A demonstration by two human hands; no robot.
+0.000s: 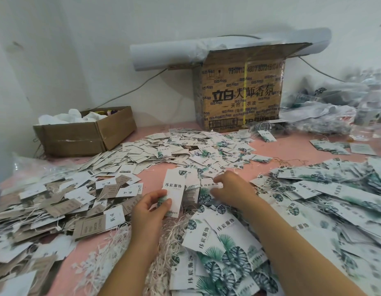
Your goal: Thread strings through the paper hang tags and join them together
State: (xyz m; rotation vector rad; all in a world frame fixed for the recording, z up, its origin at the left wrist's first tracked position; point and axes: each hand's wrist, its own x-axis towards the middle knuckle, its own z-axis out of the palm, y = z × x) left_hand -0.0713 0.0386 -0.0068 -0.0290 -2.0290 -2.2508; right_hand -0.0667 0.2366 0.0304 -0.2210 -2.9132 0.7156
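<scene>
left hand (150, 207) pinching a tall white leaf-print paper hang tag (174, 188), right hand (233, 190) curled over a small white paper tag (210, 185) beside it, cant tell if gripping

Both forearms are bare right up to where the view cuts them off, the left forearm (129, 263) slim, the right forearm (292, 248) broader under the wide lens; the left hand (150, 207) and right hand (232, 189) are bare too; the fingers (157, 194) are short, with rounded tips.
</scene>
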